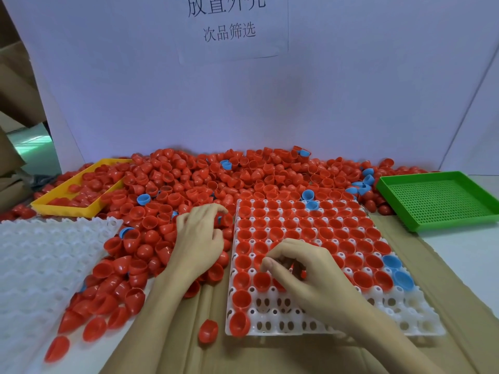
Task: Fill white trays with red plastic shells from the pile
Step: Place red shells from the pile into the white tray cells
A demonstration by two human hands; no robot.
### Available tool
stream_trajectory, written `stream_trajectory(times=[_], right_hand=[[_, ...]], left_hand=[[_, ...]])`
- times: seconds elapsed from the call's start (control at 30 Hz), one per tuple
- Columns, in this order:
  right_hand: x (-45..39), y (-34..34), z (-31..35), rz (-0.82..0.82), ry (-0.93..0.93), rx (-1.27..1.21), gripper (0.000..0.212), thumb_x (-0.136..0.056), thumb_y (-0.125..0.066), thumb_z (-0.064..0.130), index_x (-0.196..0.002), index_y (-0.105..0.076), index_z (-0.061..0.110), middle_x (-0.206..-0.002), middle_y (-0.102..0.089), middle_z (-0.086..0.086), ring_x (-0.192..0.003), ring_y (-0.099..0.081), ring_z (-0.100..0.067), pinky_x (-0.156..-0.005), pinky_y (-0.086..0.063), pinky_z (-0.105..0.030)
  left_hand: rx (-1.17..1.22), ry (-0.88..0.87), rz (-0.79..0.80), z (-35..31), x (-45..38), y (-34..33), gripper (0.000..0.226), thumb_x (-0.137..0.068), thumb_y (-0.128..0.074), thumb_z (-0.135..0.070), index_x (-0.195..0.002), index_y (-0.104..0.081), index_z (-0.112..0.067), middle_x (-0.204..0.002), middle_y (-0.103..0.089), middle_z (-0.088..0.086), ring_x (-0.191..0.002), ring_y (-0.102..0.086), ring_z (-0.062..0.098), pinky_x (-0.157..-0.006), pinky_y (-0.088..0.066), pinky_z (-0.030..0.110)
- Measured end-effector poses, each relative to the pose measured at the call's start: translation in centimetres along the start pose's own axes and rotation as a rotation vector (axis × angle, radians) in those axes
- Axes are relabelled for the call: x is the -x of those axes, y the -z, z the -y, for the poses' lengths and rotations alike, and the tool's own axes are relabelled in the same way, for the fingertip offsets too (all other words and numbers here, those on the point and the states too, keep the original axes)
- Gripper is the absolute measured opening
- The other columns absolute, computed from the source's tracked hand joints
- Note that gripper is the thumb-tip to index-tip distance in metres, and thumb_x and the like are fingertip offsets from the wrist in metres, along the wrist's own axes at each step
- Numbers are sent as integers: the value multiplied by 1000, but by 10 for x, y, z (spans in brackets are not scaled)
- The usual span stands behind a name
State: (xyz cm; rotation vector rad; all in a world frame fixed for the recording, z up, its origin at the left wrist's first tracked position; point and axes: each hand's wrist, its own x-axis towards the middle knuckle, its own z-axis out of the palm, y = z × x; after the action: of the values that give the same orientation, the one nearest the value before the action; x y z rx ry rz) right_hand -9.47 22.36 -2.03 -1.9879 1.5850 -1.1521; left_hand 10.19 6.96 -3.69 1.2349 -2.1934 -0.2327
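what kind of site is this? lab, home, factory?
Most likely a small factory packing or sorting station: a big loose pile of red shells, a white tray being filled by hand, sorting bins like the green tray, and a printed station sign on the backboard.

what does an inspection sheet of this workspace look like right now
surface: flattened brown cardboard over a pale table.
job's things: white plastic cell tray mostly filled with red shells, a few blue ones among them, nearest rows empty; big pile of red plastic half shells behind it; empty white trays stacked at left.
clutter: yellow plastic tray holding red shells; empty green perforated tray; stray blue shells.
grips: left hand in the pile; right hand curled over the tray's cells.
cables: nothing seen.
surroundings: white backboard with a printed sign; cardboard boxes at left.
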Motion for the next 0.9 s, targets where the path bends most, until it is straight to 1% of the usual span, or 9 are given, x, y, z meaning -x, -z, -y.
stream_trajectory(times=[0.1,0.27,0.33,0.4,0.5,0.57,0.63,0.73,0.9], right_hand=[[0,-1,0,9,2,7,20,-102,-59,43,-95,-76,34,-88,-70,14,-88,-67,-13,-74,-54,-28],[-1,-1,-2,12,3,11,18,-102,-61,40,-95,-76,33,-88,-70,14,-87,-67,-14,-74,-54,-27],[-1,-1,-3,-5,14,12,16,-102,-61,39,-96,-75,34,-89,-70,14,-87,-67,-14,-74,-54,-27],[-1,-2,-3,-56,18,-19,10,-102,-63,34,-108,-71,36,-93,-69,13,-85,-67,-15,-70,-53,-22],[-3,-4,-2,-155,-30,-130,47,-99,-69,30,-139,-48,40,-103,-64,12,-83,-69,-18,-67,-53,-21],[-6,-3,-2,-207,-55,-162,65,-95,-73,34,-148,-37,38,-111,-61,16,-87,-71,-16,-70,-57,-23],[-6,-1,-2,-222,-63,-176,69,-91,-75,39,-149,-38,37,-116,-61,21,-91,-72,-14,-73,-59,-24],[-5,2,-1,-206,-51,-188,52,-90,-77,41,-137,-56,34,-116,-66,22,-97,-73,-12,-77,-62,-29],[-5,5,-3,-292,18,-151,20,-95,-76,21,-114,-71,26,-105,-74,14,-97,-73,-15,-79,-60,-29]], left_hand=[[5,-91,43,-1,3,-6,34,-103,-57,-31,-135,-52,-41,-120,-60,-24,-116,-52,1,-101,-19,25],[35,-111,-142,0,1,-4,27,-95,-73,-20,-113,-59,-34,-103,-64,-21,-101,-62,8,-97,-29,28],[186,-83,-195,-4,0,0,28,-93,-76,-15,-112,-61,-30,-100,-68,-18,-100,-66,6,-98,-45,33],[446,-44,-206,-12,1,7,29,-92,-79,-16,-110,-62,-31,-98,-72,-16,-100,-69,3,-92,-54,25],[819,10,-104,-27,2,14,30,-89,-83,-15,-109,-65,-26,-103,-76,-3,-97,-75,15,-87,-59,24],[1008,49,-2,-36,3,17,31,-88,-83,-14,-114,-65,-20,-106,-76,7,-94,-78,25,-86,-63,33],[1119,26,116,-42,6,18,34,-91,-81,-14,-121,-67,-17,-110,-75,11,-96,-77,29,-85,-64,37],[1158,-83,260,-50,11,19,34,-92,-79,-15,-125,-70,-16,-118,-74,8,-107,-75,26,-87,-60,30],[1146,-124,280,-56,13,23,35,-85,-86,-10,-115,-67,-12,-113,-74,13,-107,-74,30,-91,-60,32]])
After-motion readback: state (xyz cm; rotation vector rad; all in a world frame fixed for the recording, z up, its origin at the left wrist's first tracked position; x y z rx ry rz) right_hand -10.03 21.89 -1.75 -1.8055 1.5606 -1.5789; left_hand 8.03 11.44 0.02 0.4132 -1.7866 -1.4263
